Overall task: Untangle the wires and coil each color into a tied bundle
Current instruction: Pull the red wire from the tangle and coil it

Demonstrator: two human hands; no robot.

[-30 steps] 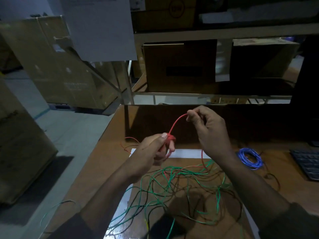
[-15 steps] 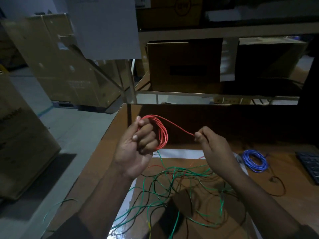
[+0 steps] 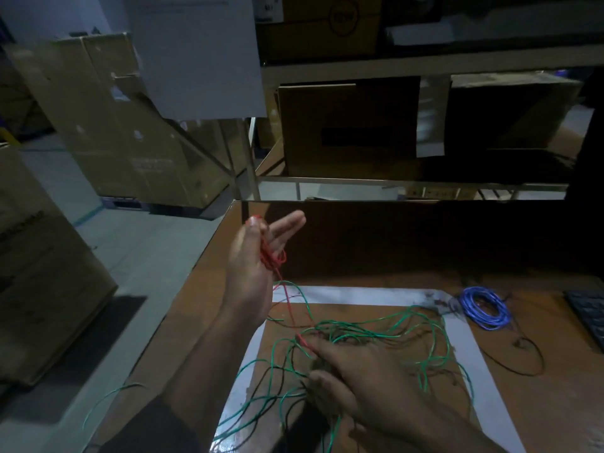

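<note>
A: Head view, item one: left hand [image 3: 251,273], raised above the table's [image 3: 202,289] 10 o'clock corner. Fingers mostly straight and pointing to 1 o'clock, thumb pinning a small red wire coil [image 3: 271,256] against them.

B: Noted. Tail of that coil?

A: Hanging toward 5 o'clock, down into the tangle of green wires [image 3: 376,335] and dark ones at the table's centre, on a white sheet [image 3: 359,294].

B: Item two?

A: Right hand [image 3: 362,377], low at 6 o'clock, laid over the tangle. Fingertips reaching to 10 o'clock, touching a red strand; pinched or merely touched, cannot tell.

B: Finished stock?

A: One blue wire bundle [image 3: 485,308], coiled, lying at 3 o'clock, well apart from the tangle. Loose black loop [image 3: 523,351] just beside it toward 5 o'clock. Keyboard [image 3: 588,308] edge at far 3 o'clock.
</note>
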